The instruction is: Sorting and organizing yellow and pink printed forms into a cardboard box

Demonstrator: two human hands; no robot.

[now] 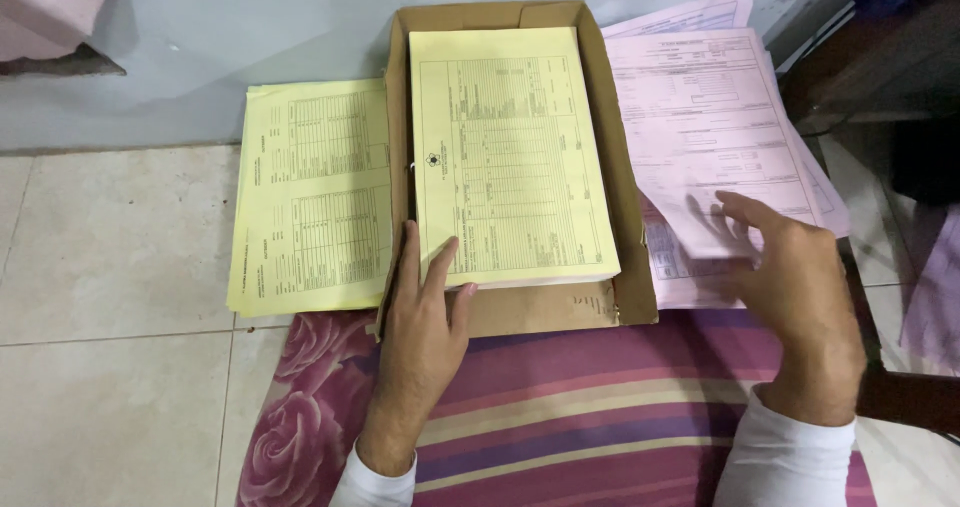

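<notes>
A pale tiled floor (110, 257) carries everything, with a striped, rose-patterned cloth (600, 407) at the near edge. On it lies an open brown cardboard folder (630, 267) holding a thick stack of yellow forms (510, 157). A second yellow pile (310, 197) sits just left, pink forms (710, 117) just right. The left hand (420, 327) rests flat, fingers spread, on the yellow stack's lower left corner. The right hand (790, 277) hovers open over the pink forms, gripping nothing; sorting looks to be underway.

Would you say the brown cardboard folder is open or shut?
Open: the cardboard folder lies spread flat, the yellow forms stacked uncovered inside it.
</notes>
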